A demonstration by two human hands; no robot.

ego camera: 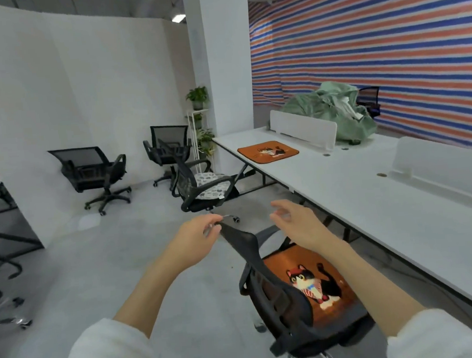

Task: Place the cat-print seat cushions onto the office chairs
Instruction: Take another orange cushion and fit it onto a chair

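An orange cat-print cushion (316, 285) lies on the seat of the black mesh office chair (278, 297) right below me. My left hand (198, 232) touches the top corner of that chair's backrest with loosely curled fingers. My right hand (294, 219) hovers above the chair with relaxed fingers and holds nothing. A second orange cat-print cushion (268, 151) lies flat on the long white desk (342, 181). Farther off, a chair (202, 190) by the desk carries a white patterned cushion (211, 185).
Two more black chairs, one (96, 173) and another (167, 150), stand by the white wall with bare seats. A green cloth heap (333, 109) and white dividers (304, 128) sit on the desk. A plant shelf (199, 125) stands by the pillar. More chair bases are at the left edge.
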